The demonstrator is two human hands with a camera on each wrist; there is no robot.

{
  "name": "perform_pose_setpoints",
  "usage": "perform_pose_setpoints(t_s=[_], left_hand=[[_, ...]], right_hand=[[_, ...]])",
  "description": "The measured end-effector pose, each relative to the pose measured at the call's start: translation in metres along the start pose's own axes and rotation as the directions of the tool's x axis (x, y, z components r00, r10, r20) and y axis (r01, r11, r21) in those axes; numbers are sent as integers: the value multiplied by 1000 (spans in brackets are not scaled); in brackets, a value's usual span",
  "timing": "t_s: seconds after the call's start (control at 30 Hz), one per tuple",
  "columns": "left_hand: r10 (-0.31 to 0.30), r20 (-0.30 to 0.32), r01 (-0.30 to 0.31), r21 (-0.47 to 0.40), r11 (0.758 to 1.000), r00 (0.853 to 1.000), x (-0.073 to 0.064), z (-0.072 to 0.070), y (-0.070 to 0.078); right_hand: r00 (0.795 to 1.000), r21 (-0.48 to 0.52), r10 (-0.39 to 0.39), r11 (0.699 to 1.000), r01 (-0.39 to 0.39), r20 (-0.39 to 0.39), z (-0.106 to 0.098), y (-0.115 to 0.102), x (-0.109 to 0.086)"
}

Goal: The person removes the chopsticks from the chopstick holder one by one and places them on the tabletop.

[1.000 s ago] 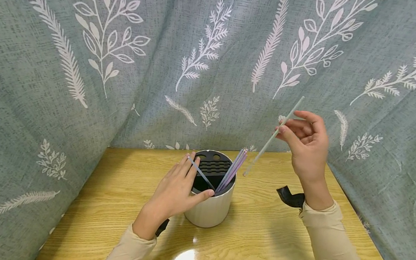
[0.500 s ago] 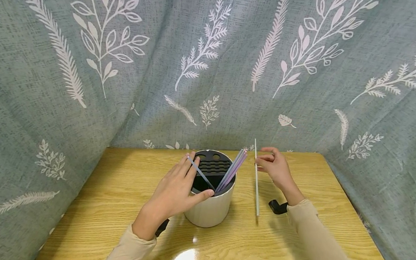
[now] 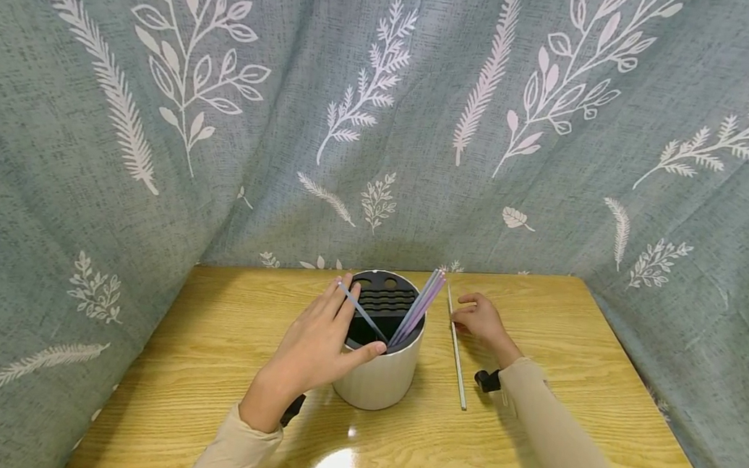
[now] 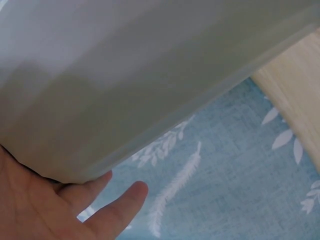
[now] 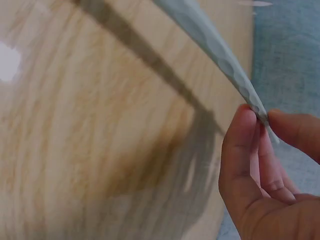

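The left hand, fingers outstretched, rests against the white holder, where blue and purple sticks lean. Beyond, the right hand, lower than a second ago, pinches a pale-green stick near the surface.

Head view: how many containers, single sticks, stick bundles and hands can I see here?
Container: 1
Single sticks (pale stick, bluish stick): 2
Stick bundle: 1, its overlapping sticks uncounted
Hands (left hand, right hand): 2
Total: 6
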State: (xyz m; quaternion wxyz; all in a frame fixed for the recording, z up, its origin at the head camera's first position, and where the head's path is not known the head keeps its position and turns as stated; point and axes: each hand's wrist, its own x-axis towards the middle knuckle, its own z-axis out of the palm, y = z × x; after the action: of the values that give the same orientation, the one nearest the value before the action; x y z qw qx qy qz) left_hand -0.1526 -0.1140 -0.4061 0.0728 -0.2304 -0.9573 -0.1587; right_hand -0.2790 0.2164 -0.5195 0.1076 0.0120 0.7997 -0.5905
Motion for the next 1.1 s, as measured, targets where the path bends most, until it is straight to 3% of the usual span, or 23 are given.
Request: perform_pose_setpoints(t_s=[0.5,0.7,0.87,1.0,1.1], left_hand=[[0,4,0,-8,1000,1000,0,0,0],[6,3,-6,1,1000,1000,0,0,-1],[0,6,0,-4,1000,1000,-1,0,-1],[3,5,-3,-5,1000,1000,-1,0,-1],[3,4,-3,-9,1000,1000,0,1,-2]], right_hand=[[1000,-80,24,996,-25,-3,1,2,-2],[991,-37,-109,994,106,-74,1,-16,-24],[950,71,-293,951,302,-110,8,-51,-55],[894,127,-430,887,444,-125,16,-75,-82],[840,150,-522,828,540,-147,24,-90,-100]])
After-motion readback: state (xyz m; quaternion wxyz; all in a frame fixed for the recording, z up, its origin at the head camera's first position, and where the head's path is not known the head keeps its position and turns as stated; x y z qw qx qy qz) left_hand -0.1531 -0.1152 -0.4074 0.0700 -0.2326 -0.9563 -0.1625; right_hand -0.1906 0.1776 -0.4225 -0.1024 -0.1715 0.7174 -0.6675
